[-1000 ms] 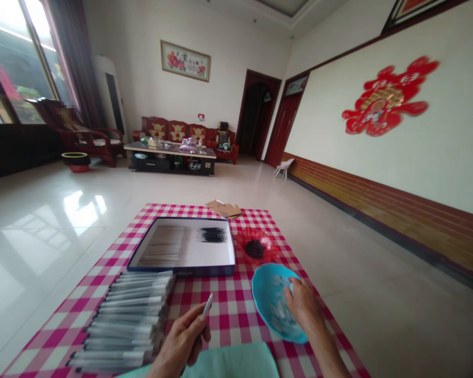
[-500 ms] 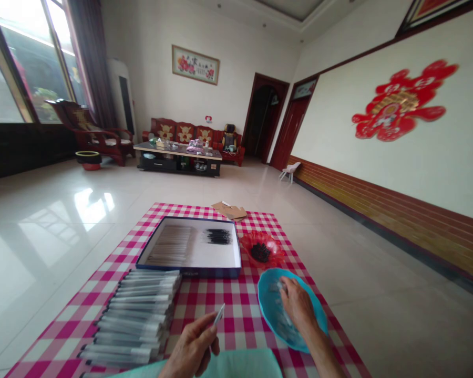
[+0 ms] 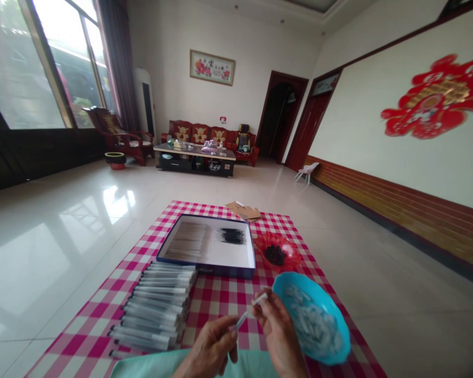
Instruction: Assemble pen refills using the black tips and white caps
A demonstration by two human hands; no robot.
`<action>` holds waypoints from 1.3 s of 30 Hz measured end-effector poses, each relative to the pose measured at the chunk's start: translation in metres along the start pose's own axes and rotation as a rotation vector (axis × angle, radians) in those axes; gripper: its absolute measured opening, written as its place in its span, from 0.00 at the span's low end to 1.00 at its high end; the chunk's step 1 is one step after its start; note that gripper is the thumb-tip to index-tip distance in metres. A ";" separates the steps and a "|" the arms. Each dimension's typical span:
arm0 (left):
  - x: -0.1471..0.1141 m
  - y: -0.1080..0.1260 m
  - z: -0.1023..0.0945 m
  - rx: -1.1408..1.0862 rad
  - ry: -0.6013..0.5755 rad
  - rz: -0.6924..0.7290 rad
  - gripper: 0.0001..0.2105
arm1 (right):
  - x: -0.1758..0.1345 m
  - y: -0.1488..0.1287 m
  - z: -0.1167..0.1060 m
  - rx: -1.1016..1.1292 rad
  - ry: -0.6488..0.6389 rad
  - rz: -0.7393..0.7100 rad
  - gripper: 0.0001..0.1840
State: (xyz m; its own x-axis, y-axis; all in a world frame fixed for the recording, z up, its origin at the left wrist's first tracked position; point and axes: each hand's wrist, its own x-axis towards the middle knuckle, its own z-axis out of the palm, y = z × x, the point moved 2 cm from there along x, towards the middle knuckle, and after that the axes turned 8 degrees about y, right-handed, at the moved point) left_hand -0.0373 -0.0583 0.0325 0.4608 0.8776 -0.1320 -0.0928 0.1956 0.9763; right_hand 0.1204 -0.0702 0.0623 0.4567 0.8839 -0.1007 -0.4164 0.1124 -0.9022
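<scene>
My left hand (image 3: pixel 215 341) is closed around a pen (image 3: pixel 242 319), its pale tip pointing up and to the right. Close by on the right, my right hand (image 3: pixel 278 328) pinches a small whitish pen cap (image 3: pixel 260 298), a short gap away from the pen tip. Beside that hand is a blue bowl (image 3: pixel 345 336) holding many translucent caps (image 3: pixel 313 320). To the left lies a stack of translucent pens (image 3: pixel 157 302) with dark ends, side by side on the checked cloth.
A shallow blue-edged box (image 3: pixel 220 270) holds thin clear rods (image 3: pixel 187 240) and black slender pieces (image 3: pixel 232 236). Right of it stands a red flower-shaped bowl (image 3: pixel 295 258) with small black parts (image 3: pixel 275 254). Cardboard (image 3: pixel 244 211) lies at the far edge. Green fabric (image 3: pixel 150 365) is at the near edge.
My right hand has come out of the blue bowl and moved left towards my left hand, now with a cap between its fingers. The whole view has turned slightly left.
</scene>
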 end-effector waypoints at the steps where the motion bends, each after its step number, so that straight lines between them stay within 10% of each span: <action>1: 0.000 -0.001 0.000 0.002 -0.004 0.004 0.33 | -0.001 0.005 0.003 0.078 0.020 0.047 0.15; 15: 0.000 0.003 0.000 -0.036 -0.001 -0.032 0.29 | -0.013 0.026 0.006 0.073 -0.076 0.181 0.16; 30: -0.010 0.010 0.003 -0.424 -0.015 -0.636 0.14 | -0.022 0.023 0.015 0.339 -0.252 0.348 0.12; 39: -0.005 0.013 0.008 -0.146 0.016 -0.278 0.22 | -0.020 0.046 0.016 0.388 -0.045 0.384 0.11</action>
State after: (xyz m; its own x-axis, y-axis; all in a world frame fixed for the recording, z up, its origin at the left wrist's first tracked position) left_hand -0.0338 -0.0637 0.0476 0.4721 0.7883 -0.3947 -0.0913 0.4890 0.8675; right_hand 0.0792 -0.0755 0.0298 0.1840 0.9118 -0.3670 -0.8102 -0.0707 -0.5818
